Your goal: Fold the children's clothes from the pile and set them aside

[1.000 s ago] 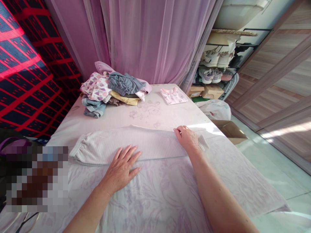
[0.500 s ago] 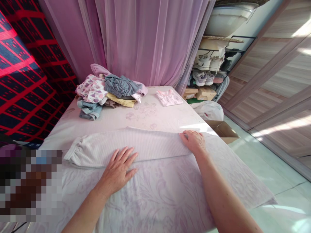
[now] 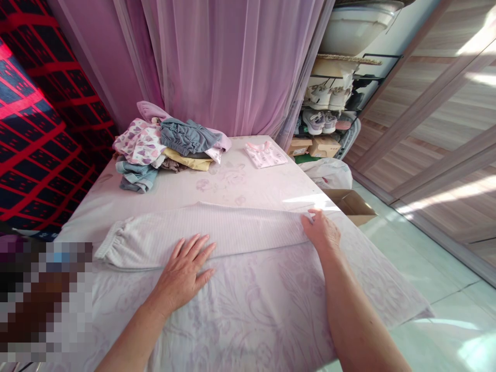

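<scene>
Left hand (image 3: 182,269) lies flat and open, fingertips on the folded ribbed pants (image 3: 201,232); right hand (image 3: 321,232) is curled at their right end, can't tell if it's gripping.

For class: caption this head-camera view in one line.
Left hand presses folded ribbed trousers onto a floral sheet; right hand rests on their other end.

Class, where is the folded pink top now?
In the head view, the pink top lies at the far end of the sheet, right of the clothes pile.

Head view looks down onto the ribbed trousers (image 3: 201,230); lower-left seems obscured.
</scene>
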{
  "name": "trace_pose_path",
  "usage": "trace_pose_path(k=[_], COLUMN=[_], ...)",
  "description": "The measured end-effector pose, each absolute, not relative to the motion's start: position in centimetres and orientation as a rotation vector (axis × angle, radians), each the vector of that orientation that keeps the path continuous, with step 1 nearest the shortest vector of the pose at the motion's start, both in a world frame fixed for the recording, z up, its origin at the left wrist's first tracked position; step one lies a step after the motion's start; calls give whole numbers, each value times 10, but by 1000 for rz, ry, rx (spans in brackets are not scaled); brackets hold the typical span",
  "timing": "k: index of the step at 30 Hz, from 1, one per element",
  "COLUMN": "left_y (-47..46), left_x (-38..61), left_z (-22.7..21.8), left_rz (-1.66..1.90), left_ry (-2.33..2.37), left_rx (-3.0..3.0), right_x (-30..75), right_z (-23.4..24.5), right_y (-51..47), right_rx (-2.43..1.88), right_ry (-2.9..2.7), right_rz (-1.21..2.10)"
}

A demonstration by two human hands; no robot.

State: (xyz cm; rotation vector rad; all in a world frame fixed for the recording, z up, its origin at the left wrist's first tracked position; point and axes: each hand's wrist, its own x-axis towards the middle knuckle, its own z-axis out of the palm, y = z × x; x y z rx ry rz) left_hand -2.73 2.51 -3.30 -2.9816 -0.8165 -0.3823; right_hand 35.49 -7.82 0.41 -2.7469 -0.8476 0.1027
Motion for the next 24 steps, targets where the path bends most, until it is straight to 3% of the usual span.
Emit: trace_pose_path(k=[17,24], left_y=[26,24], left_x=[-28,-28], left_z=[-33,-30], left_rz=[-356,-298], left_ry=[-785,-839], left_rx=[-2950,-2999], right_x=[354,372], right_z=[12,-9], right_y=[-88,-88], right_rx=[-2906,-2563], right_ry=[-914,-786], right_rz=[264,316])
